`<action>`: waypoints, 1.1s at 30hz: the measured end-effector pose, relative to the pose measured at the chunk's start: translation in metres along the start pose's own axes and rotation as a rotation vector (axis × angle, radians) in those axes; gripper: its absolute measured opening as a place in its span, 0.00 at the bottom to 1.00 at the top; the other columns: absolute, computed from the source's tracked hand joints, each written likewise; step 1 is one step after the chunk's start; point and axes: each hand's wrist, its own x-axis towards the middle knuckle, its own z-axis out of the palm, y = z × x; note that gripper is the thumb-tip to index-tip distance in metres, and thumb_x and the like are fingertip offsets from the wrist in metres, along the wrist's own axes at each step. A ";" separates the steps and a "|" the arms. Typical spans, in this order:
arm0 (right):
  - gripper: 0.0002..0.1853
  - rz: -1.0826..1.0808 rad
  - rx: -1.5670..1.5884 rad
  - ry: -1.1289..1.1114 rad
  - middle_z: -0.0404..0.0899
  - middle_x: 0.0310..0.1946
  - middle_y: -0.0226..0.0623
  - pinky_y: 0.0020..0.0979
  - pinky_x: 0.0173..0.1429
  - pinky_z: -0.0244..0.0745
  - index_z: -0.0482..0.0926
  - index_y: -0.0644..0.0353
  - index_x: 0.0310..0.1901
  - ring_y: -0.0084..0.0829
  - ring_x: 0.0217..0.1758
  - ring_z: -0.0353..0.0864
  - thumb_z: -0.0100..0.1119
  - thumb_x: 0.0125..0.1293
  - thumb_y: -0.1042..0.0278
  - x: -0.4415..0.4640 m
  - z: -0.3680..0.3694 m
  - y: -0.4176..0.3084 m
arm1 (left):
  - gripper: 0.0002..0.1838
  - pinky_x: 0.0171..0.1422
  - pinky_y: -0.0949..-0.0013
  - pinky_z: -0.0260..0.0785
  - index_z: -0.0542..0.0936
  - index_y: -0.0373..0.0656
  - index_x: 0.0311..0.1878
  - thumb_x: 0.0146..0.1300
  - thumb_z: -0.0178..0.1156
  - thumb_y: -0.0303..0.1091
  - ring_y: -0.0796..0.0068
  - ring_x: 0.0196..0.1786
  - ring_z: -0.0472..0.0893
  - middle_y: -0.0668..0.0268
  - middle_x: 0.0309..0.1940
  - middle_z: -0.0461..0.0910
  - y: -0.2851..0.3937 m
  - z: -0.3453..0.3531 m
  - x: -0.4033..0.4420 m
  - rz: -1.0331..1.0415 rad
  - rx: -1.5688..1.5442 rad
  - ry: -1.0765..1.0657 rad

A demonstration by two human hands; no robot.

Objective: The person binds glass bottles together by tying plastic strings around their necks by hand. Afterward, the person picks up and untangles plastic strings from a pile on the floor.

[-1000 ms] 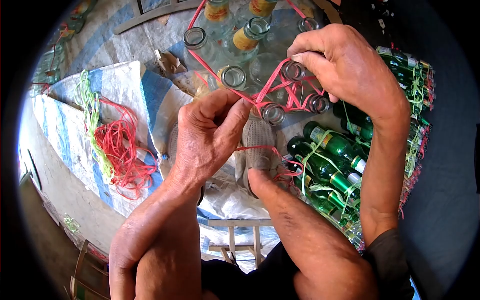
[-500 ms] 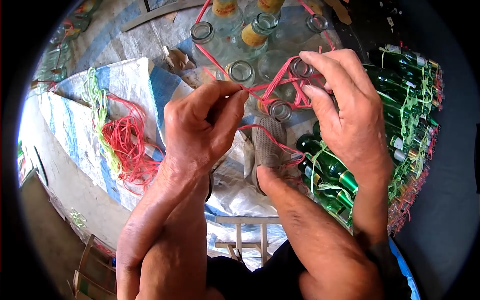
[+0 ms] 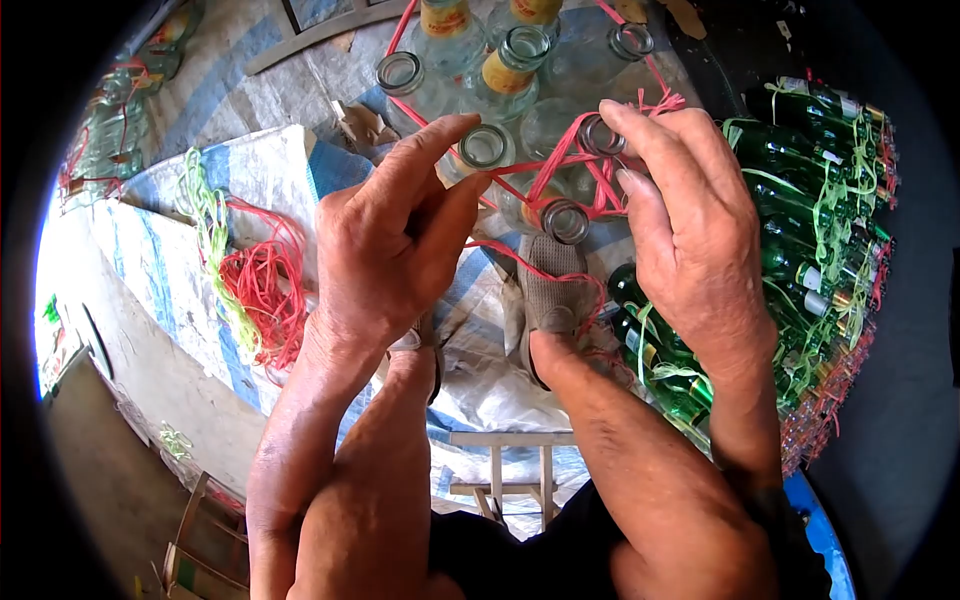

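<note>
Clear glass bottles stand in a cluster at the top centre, with pink plastic twine looped and crossed around their necks. My left hand is beside the near left bottle mouth. Its index finger and thumb are apart, and the thumb tip lies close to the twine; the other fingers are curled and partly hidden. My right hand is bent around the neck of a clear bottle on the right, index fingertip at its rim and thumb lower down. Loose twine ends show behind its fingers.
Bundled green bottles lie on the right, tied with pale green twine. A tangle of pink twine and light green twine rests on the sheeting at left. My shoe is just below the clear bottles, near a loose pink strand.
My left finger and thumb have parted from their pinch on the twine, and the hand has shifted slightly left. My right hand stays at the bottle neck.
</note>
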 end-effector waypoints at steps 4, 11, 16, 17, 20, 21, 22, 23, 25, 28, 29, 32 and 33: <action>0.22 -0.052 -0.025 0.036 0.81 0.46 0.45 0.40 0.53 0.78 0.84 0.67 0.61 0.44 0.48 0.82 0.68 0.64 0.80 -0.001 -0.003 -0.011 | 0.26 0.30 0.78 0.56 0.84 0.41 0.68 0.67 0.74 0.21 0.90 0.24 0.63 0.78 0.19 0.65 -0.003 -0.004 0.002 0.032 -0.006 -0.026; 0.24 -0.031 -0.010 0.013 0.82 0.40 0.33 0.41 0.51 0.73 0.89 0.60 0.47 0.41 0.45 0.79 0.85 0.47 0.66 -0.010 0.012 -0.027 | 0.25 0.29 0.78 0.56 0.84 0.41 0.67 0.66 0.74 0.21 0.89 0.24 0.63 0.77 0.19 0.64 -0.007 -0.006 0.006 0.049 0.010 -0.049; 0.26 -0.004 0.004 0.087 0.78 0.41 0.28 0.42 0.52 0.71 0.87 0.56 0.44 0.38 0.48 0.78 0.86 0.40 0.65 -0.014 0.025 -0.025 | 0.25 0.31 0.78 0.60 0.84 0.42 0.68 0.68 0.73 0.23 0.88 0.24 0.65 0.76 0.19 0.65 -0.007 -0.011 0.010 0.019 0.000 -0.105; 0.26 0.003 0.009 0.095 0.79 0.42 0.29 0.42 0.52 0.72 0.87 0.56 0.45 0.38 0.48 0.78 0.86 0.39 0.66 -0.016 0.025 -0.026 | 0.25 0.31 0.78 0.61 0.84 0.42 0.68 0.68 0.73 0.23 0.88 0.24 0.66 0.76 0.19 0.67 -0.007 -0.011 0.010 0.022 0.001 -0.114; 0.29 0.010 0.030 0.144 0.80 0.44 0.31 0.42 0.53 0.72 0.88 0.57 0.47 0.38 0.49 0.78 0.87 0.37 0.69 -0.019 0.025 -0.027 | 0.25 0.33 0.78 0.63 0.84 0.42 0.68 0.69 0.72 0.24 0.88 0.25 0.68 0.75 0.19 0.70 -0.010 -0.012 0.012 0.030 0.004 -0.133; 0.30 0.006 0.028 0.170 0.80 0.44 0.32 0.42 0.54 0.73 0.89 0.58 0.48 0.39 0.49 0.78 0.87 0.37 0.70 -0.020 0.025 -0.026 | 0.25 0.33 0.78 0.64 0.84 0.42 0.68 0.69 0.72 0.24 0.88 0.25 0.69 0.74 0.19 0.71 -0.010 -0.013 0.013 0.031 0.004 -0.137; 0.31 -0.004 0.005 0.207 0.80 0.46 0.34 0.42 0.55 0.73 0.89 0.58 0.49 0.39 0.50 0.78 0.87 0.37 0.70 -0.023 0.023 -0.024 | 0.25 0.33 0.78 0.64 0.84 0.42 0.69 0.69 0.72 0.24 0.88 0.25 0.69 0.74 0.19 0.72 -0.011 -0.013 0.012 0.032 0.003 -0.140; 0.31 0.008 -0.017 0.241 0.80 0.47 0.35 0.42 0.55 0.74 0.89 0.58 0.51 0.39 0.50 0.78 0.86 0.38 0.72 -0.028 0.022 -0.023 | 0.25 0.33 0.78 0.65 0.84 0.42 0.69 0.69 0.72 0.24 0.88 0.25 0.70 0.74 0.20 0.73 -0.011 -0.013 0.012 0.033 0.002 -0.141; 0.32 0.078 -0.041 0.281 0.79 0.49 0.37 0.41 0.55 0.75 0.88 0.59 0.54 0.40 0.52 0.77 0.85 0.41 0.74 -0.037 0.019 -0.019 | 0.25 0.34 0.78 0.65 0.84 0.42 0.69 0.69 0.72 0.24 0.88 0.26 0.71 0.73 0.20 0.74 -0.012 -0.013 0.012 0.041 0.001 -0.146; 0.30 0.149 0.017 0.290 0.75 0.50 0.39 0.36 0.49 0.76 0.87 0.60 0.57 0.38 0.50 0.77 0.83 0.49 0.78 -0.046 0.019 -0.014 | 0.25 0.34 0.78 0.67 0.84 0.42 0.69 0.70 0.71 0.24 0.88 0.26 0.72 0.73 0.20 0.74 -0.012 -0.014 0.013 0.056 0.007 -0.159; 0.29 0.144 -0.002 0.288 0.75 0.50 0.40 0.35 0.48 0.76 0.87 0.60 0.57 0.37 0.49 0.77 0.83 0.49 0.79 -0.047 0.018 -0.010 | 0.24 0.34 0.77 0.67 0.83 0.42 0.69 0.70 0.71 0.24 0.88 0.26 0.72 0.73 0.20 0.75 -0.013 -0.014 0.014 0.058 0.001 -0.163; 0.26 0.212 0.005 0.261 0.75 0.48 0.41 0.37 0.43 0.76 0.86 0.61 0.56 0.37 0.42 0.78 0.81 0.54 0.78 -0.047 0.012 -0.007 | 0.25 0.34 0.77 0.67 0.83 0.42 0.69 0.70 0.71 0.24 0.87 0.26 0.72 0.72 0.20 0.75 -0.014 -0.016 0.015 0.059 -0.003 -0.179; 0.23 0.171 0.022 0.209 0.78 0.42 0.40 0.36 0.39 0.77 0.86 0.61 0.56 0.36 0.37 0.79 0.80 0.57 0.78 -0.042 0.007 0.000 | 0.25 0.34 0.77 0.67 0.83 0.42 0.70 0.70 0.71 0.23 0.87 0.26 0.72 0.72 0.20 0.75 -0.014 -0.017 0.015 0.059 0.000 -0.186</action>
